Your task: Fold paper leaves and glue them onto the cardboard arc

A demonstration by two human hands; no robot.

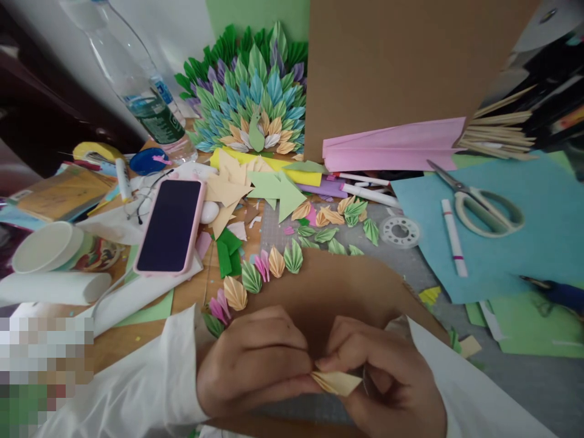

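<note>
Between my two hands is a small pale-yellow folded paper leaf (341, 382), its pleats gathered to a point at the left. My left hand (255, 356) is closed, its fingertips gripping that pointed end. My right hand (387, 371) pinches the leaf between thumb and fingers. Just beyond the hands lies a curved piece of brown cardboard (337, 283). Along its left edge runs a row of pleated paper leaves in green, pink and orange, such as an orange leaf (236, 292). More loose leaves, among them a green leaf (326, 235), lie behind the cardboard.
A phone (171, 226), a paper cup (48, 246) and plastic bottles (150, 109) stand or lie left. A paper peacock (257, 131) leans at the back beside a cardboard panel (401, 67). Right are scissors (486, 207), a white marker (454, 237), blue paper (524, 261) and a tape roll (400, 232).
</note>
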